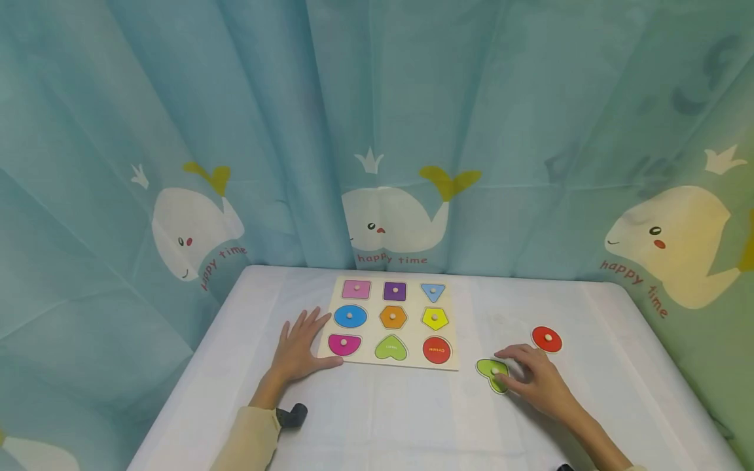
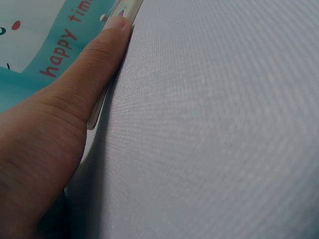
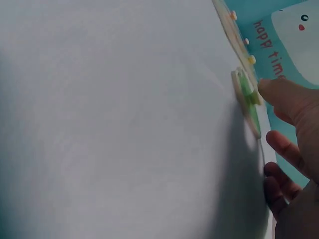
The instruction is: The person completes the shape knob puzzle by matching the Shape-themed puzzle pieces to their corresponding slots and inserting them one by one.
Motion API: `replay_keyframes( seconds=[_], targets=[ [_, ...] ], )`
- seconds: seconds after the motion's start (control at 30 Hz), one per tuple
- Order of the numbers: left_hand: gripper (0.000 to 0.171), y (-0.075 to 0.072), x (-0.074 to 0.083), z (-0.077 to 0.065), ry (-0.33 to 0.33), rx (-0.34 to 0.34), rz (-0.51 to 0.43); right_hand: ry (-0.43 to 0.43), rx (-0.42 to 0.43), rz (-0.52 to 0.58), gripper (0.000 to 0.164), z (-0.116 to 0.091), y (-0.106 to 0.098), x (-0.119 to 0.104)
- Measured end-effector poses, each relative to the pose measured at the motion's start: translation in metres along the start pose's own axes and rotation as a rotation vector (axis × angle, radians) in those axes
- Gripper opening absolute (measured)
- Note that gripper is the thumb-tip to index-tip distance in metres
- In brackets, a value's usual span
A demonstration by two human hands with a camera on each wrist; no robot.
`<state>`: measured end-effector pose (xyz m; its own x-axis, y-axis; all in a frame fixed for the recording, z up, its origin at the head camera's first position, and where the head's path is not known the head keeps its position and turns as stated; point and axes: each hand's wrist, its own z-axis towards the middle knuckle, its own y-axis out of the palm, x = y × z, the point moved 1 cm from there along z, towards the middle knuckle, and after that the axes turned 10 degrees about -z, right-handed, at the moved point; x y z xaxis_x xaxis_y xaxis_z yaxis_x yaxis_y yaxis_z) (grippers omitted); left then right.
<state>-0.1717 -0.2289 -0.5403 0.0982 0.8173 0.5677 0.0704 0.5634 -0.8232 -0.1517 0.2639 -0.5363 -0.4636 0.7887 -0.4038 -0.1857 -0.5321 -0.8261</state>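
A wooden knob puzzle board (image 1: 369,337) lies on the table with several colored shape pieces in it; its heart recess (image 1: 391,348) and circle recess (image 1: 436,350) hold no piece. My left hand (image 1: 299,352) spreads its fingers by the board's left side, the thumb (image 2: 94,62) touching the near edge. At the board's right lies a green heart piece (image 1: 486,367) with a small knob. My right hand (image 1: 540,383) hovers round that knob, thumb and index finger apart, the thumb tip close to it. Behind this hand is a red circle piece (image 1: 547,339).
A white cloth covers the table (image 1: 406,418). Beyond its far edge hangs a blue-green curtain (image 1: 283,131) with printed whales. A black wrist device (image 1: 292,416) sits at the left cuff.
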Motion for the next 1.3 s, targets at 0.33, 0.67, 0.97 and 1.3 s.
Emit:
replay_keyframes(
  seconds=[0.33,0.67,0.97,1.3],
  targets=[
    [0.106,0.000,0.000,0.001,-0.003,-0.001,0.005,-0.028,0.076,0.019,0.036,-0.007,0.006,0.001],
    [0.107,0.000,0.002,-0.001,-0.004,0.003,-0.007,0.000,0.077,-0.018,0.029,-0.006,0.008,-0.001],
    [0.105,0.000,-0.001,0.002,0.003,0.010,0.008,0.062,0.020,-0.036,0.025,-0.001,0.007,-0.004],
    [0.106,0.000,0.000,0.001,0.001,0.007,-0.003,0.087,-0.001,-0.050,0.022,-0.001,0.005,-0.009]
  ],
)
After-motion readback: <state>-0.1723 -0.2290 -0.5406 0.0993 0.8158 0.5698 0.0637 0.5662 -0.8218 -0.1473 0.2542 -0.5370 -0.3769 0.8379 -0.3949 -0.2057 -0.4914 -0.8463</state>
